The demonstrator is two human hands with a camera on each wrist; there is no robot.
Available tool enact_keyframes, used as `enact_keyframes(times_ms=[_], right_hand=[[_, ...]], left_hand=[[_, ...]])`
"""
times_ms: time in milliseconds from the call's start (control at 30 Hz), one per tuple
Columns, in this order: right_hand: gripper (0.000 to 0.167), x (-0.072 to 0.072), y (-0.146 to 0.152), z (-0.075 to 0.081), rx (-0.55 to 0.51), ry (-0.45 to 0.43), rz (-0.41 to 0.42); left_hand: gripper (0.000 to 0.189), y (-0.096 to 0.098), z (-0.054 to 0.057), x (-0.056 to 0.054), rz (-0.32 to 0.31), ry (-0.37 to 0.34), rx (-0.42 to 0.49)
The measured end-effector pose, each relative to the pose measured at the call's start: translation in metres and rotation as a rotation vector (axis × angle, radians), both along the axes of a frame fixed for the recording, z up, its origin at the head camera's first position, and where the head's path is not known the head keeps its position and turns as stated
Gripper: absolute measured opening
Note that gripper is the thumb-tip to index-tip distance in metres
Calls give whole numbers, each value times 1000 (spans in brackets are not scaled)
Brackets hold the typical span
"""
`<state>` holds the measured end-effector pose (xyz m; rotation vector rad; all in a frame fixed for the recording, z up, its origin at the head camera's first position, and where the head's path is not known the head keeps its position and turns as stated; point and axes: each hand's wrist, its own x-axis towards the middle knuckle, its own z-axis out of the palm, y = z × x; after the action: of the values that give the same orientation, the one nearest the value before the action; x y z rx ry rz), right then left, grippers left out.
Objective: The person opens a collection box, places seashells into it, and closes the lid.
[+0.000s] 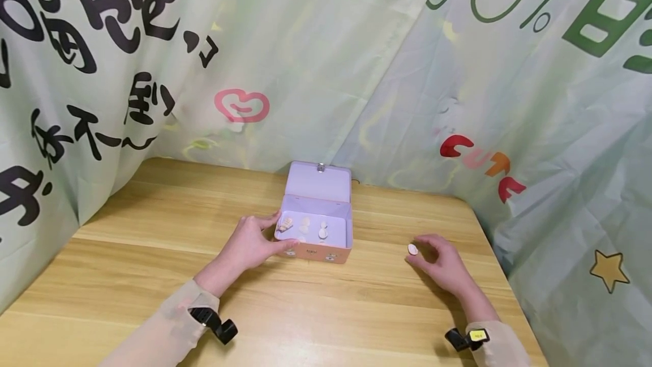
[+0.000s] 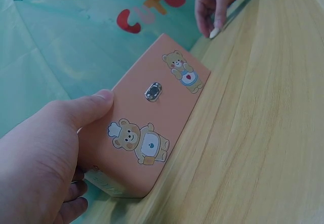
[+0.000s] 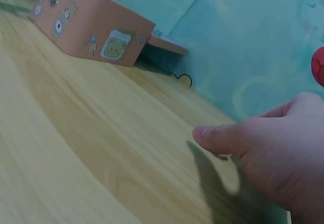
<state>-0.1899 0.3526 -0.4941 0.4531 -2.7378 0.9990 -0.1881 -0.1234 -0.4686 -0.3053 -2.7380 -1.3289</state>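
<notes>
A small tin box (image 1: 314, 252), lilac inside and salmon-pink outside with bear pictures, stands on the table with its lid (image 1: 318, 182) raised. My left hand (image 1: 253, 244) grips its left front corner, thumb against the front face (image 2: 139, 112) near the rim and fingers at the side. Inside lie several small pale pieces: a spiral seashell (image 1: 285, 224) at the left, a faint pale one (image 1: 304, 225) in the middle, a white one (image 1: 323, 232) at the right. Off to the box's right, my right hand (image 1: 444, 262) pinches a small white oval piece, seemingly a shell (image 1: 412, 249), just above the table.
The wooden table (image 1: 356, 310) runs back to a printed cloth curtain (image 1: 326, 72) that hangs behind it and on both sides. A metal clasp (image 1: 321, 167) sits on the lid's edge. Each sleeve carries a black wrist camera (image 1: 216, 324).
</notes>
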Motion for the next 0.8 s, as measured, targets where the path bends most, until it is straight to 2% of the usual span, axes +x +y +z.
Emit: enact_keyframes(times_ms=[267, 567, 800], right_hand=[[36, -2, -5, -5, 27, 28, -9], [17, -4, -6, -6, 41, 14, -21], [27, -6, -8, 2, 13, -83, -63]], left_hand=[[98, -1, 1, 0, -3, -12, -1], [99, 0, 0, -1, -4, 9, 1], [97, 0, 1, 0, 5, 4, -3]])
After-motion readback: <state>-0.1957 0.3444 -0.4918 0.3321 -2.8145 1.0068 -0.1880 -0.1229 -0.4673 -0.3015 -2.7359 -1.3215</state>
